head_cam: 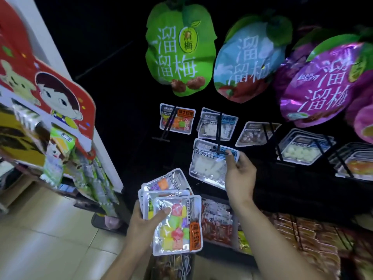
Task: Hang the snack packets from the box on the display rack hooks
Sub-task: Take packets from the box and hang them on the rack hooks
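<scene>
Two hands working: my right hand (239, 174) fingers are pinching a white packet (210, 164) at a hook (219, 151); my left hand (144, 225) fingers are clamping a packet stack (173, 215).

Dark display rack (125, 110), plum bags (179, 49) on top hooks, small packets (176, 122) below

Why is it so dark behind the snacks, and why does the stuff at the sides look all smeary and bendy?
In the head view, the rack's backing is nearly black, so only lit things stand out; glare shines off the green plum bag and the stack of packets in the left hand. The red cartoon sign at the left edge looks smeared and tilted: the wide lens bends the sides.
</scene>
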